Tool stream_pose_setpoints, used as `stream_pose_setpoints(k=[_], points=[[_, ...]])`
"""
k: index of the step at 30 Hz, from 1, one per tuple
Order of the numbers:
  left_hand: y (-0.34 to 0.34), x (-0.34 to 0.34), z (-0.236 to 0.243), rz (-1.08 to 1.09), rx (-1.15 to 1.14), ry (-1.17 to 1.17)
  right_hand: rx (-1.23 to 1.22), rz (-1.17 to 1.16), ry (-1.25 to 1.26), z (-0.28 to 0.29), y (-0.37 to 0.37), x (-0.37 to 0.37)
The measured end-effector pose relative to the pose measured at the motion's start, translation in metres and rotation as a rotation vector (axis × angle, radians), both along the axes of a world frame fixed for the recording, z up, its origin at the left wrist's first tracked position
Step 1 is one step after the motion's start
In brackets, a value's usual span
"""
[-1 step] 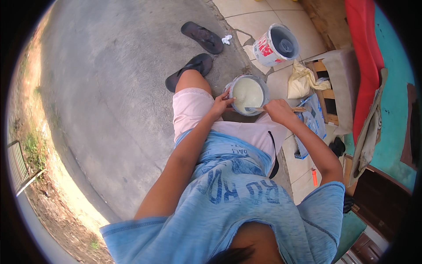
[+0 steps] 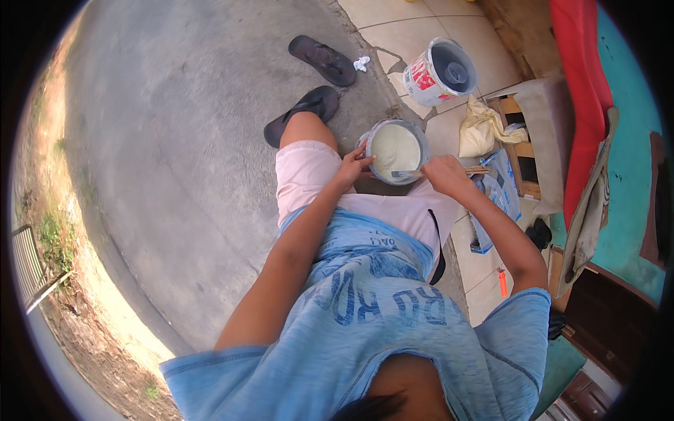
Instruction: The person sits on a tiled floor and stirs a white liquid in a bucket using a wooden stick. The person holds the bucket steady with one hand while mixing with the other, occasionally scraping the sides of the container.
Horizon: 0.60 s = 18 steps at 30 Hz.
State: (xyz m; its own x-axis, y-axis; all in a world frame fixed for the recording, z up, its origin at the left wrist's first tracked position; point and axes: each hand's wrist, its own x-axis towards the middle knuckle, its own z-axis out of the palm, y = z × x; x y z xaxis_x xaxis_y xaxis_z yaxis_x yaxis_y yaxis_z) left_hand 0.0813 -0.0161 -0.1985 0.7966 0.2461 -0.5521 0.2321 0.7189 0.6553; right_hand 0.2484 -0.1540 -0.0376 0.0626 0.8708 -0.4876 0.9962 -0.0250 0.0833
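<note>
The left hand (image 2: 356, 168) grips the near-left side of a round, grey-rimmed plastic pail (image 2: 423, 135), fingers curled at its rim and forearm reaching far from the body. The right hand (image 2: 446, 174) is closed around a flat tool with a grey blade and wooden handle (image 2: 405, 175), knuckles up, elbow bent out to the right. Since the earlier frame, the handle's end has swung slightly farther away, and the marks in the smooth, thick, off-white mixture (image 2: 397, 149) have changed; both hands have kept nearly the same place. The blade lies in the near-right part of the mixture, and the pail stands just beyond the lap. Right of it lie a crumpled cream bag (image 2: 477, 131) and creased blue-and-white plastic packaging (image 2: 500, 188). Farther off, a white cylindrical bucket with red print (image 2: 421, 81) stands on smooth beige tiles (image 2: 404, 36). To the far left, two black flip-flops (image 2: 321, 59) rest on rough grey concrete (image 2: 182, 140).
</note>
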Motion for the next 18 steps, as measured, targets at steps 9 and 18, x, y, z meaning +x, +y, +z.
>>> stream_pose_setpoints(k=[9,18], points=[[-0.002,0.001,-0.017,0.031,-0.040,-0.025,0.276,0.214,-0.102,-0.014,0.077,-0.017],[0.000,-0.002,0.004,0.012,-0.001,-0.001,0.155,-0.192,-0.202,-0.018,0.062,0.033]])
